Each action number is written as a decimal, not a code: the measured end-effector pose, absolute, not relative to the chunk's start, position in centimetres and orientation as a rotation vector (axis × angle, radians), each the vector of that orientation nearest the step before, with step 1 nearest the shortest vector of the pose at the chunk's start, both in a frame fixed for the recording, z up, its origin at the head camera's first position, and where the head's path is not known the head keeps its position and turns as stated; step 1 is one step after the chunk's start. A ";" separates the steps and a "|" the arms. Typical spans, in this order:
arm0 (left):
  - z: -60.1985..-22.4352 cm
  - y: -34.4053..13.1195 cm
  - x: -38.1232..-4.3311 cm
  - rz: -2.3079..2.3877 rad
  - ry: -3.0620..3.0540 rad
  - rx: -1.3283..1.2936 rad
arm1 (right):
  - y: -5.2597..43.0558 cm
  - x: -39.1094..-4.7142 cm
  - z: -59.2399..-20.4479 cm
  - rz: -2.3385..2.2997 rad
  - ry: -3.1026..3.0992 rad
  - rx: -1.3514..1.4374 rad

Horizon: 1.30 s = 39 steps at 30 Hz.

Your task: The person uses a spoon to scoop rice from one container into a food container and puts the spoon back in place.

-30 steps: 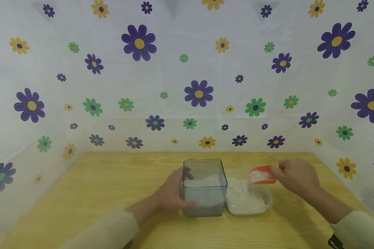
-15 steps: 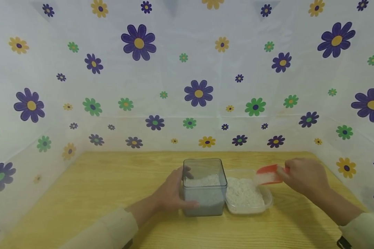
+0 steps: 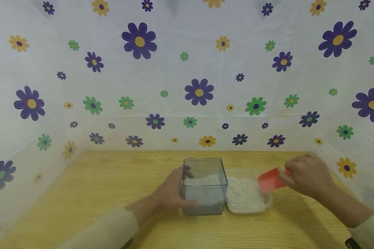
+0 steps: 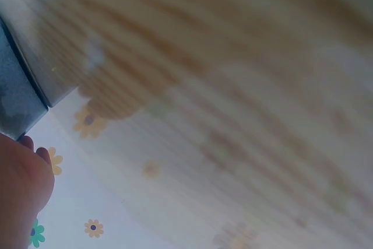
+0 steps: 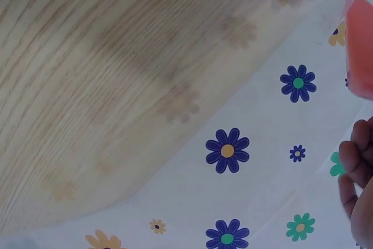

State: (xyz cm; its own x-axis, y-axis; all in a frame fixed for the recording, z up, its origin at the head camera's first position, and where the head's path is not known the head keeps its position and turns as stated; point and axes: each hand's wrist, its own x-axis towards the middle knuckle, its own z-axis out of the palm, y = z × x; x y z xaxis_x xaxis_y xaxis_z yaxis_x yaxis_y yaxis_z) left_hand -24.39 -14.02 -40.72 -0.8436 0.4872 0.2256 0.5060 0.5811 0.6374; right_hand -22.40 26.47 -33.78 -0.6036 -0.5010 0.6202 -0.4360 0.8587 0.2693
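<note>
In the head view my left hand (image 3: pixel 172 192) holds a see-through grey square canister (image 3: pixel 204 202), thumb across the front and fingers round the far left side. White, flour-like powder (image 3: pixel 205 180) shows inside it. Close against its right stands a clear plastic tub (image 3: pixel 246 209) heaped with the same kind of powder (image 3: pixel 244 193). My right hand (image 3: pixel 310 174) grips a red scoop (image 3: pixel 271 180) by its handle, over the tub's right side. The scoop is tipped, and no powder shows on its visible face. The right wrist view catches only part of the scoop (image 5: pixel 360 48).
Everything stands on a wood-grain tabletop (image 3: pixel 118 180). A white sheet with printed flowers (image 3: pixel 168 69) rises at the back and both sides of it.
The scoop, bearing white powder one second ago, has shifted right and tipped over the tub; its powder is out of sight now. My left hand and the canister have stayed put.
</note>
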 end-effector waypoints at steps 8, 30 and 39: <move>-40.6 -14.0 -24.3 -1.134 -2.768 -0.870 | 25.6 -22.8 -32.7 -0.093 -1.974 0.912; -40.7 -14.2 -24.4 -1.166 -2.772 -0.851 | 16.2 -23.9 -28.0 0.013 -1.731 1.033; -40.6 -13.9 -24.4 -1.146 -2.781 -0.874 | 12.7 -23.3 -28.8 -0.175 -1.880 1.281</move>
